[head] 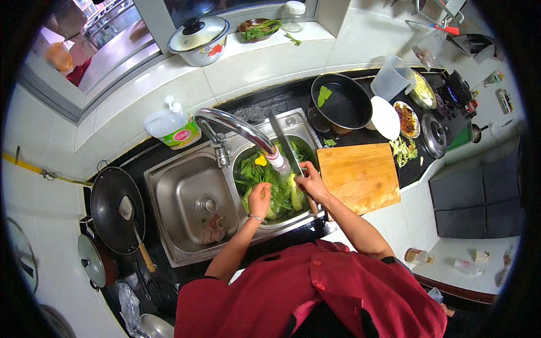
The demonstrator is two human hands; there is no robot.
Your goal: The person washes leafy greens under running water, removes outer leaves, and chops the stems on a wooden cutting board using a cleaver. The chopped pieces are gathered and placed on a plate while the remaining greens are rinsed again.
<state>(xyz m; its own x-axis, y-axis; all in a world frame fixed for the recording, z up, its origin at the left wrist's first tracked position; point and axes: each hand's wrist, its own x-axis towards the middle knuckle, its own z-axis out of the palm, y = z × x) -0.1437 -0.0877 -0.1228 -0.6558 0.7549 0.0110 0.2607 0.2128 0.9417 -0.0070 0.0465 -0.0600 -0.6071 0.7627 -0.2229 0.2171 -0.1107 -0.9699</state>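
Observation:
The right basin of a steel double sink holds leafy green vegetables point(270, 169) in water. A curved chrome faucet point(241, 120) runs over them. My left hand point(259, 200), a bracelet at its wrist, is over the greens with fingers curled; whether it grips anything is unclear. Beside the faucet's stream is my right hand point(311, 181), its fingers bent near a pale green stalk; its grip is partly hidden. A long-bladed knife point(287, 143) lies across the basin, its wooden handle under my right hand and wrist. A yellow item point(260, 159) is among the leaves.
A wooden cutting board point(359, 175) is right of the sink, below a black pot point(342, 101). The left basin point(190, 190) contains pinkish scraps point(213, 230). A wok point(118, 211) with a ladle stands farther left. Another person's hand point(448, 310) shows at lower right.

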